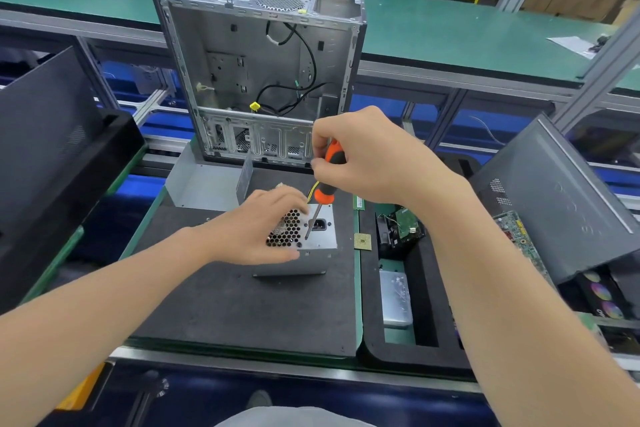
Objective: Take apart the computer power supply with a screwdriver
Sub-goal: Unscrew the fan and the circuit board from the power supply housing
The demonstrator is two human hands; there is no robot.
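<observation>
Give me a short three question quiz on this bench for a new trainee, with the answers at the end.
1. True or false: the right grip holds the screwdriver.
2. Which grip rests on the power supply? A. left grip B. right grip C. neither
3. Where on the power supply does the screwdriver tip sit?
Key: 1 true; 2 A; 3 between the grille and the socket.

Open computer case (256, 73) (standing upright), gold processor chip (362, 241), silver drive (396, 298)
</observation>
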